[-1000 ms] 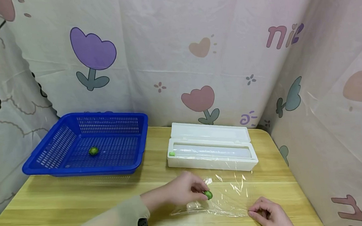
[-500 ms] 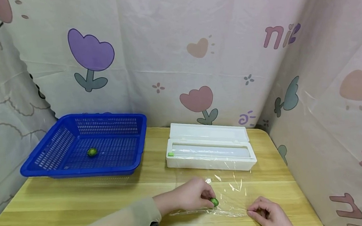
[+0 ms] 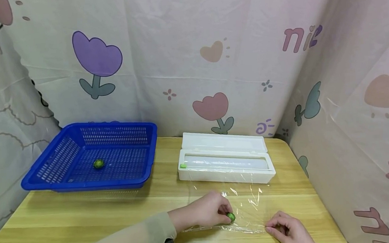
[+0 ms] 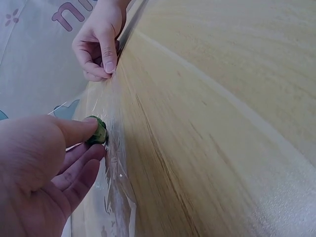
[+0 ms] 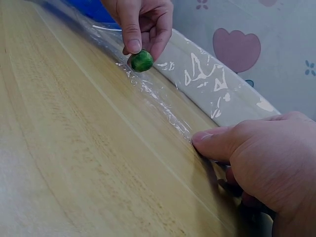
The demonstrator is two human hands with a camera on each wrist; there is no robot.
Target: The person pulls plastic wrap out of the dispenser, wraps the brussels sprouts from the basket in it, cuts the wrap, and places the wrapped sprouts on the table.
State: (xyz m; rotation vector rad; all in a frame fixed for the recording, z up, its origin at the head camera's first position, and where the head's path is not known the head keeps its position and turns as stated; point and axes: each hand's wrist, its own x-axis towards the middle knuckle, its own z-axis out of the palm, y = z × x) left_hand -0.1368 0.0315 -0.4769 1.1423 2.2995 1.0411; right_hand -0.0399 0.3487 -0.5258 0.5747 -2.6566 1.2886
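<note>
The left hand (image 3: 208, 211) pinches a small Brussels sprout (image 3: 231, 217) between thumb and fingers, its grip closed about it over a sheet of cling film (image 3: 247, 209). Whether the sprout touches the film is hard to tell. The right hand (image 3: 289, 230) has its own grip pressed together on the film's near right corner — thumb against fingers. The film runs back across the wooden bench (image 3: 85, 217) to a white dispenser box (image 3: 226, 176), its lid (image 3: 224, 142) tipped back, a roll (image 3: 225, 161) inside and a green tab (image 3: 183, 166) at one end. To the left stands a blue plastic basket (image 3: 113, 134) — a second sprout (image 3: 98, 164) lies on its slatted floor. Behind hangs a flower-printed curtain (image 3: 161, 44).
</note>
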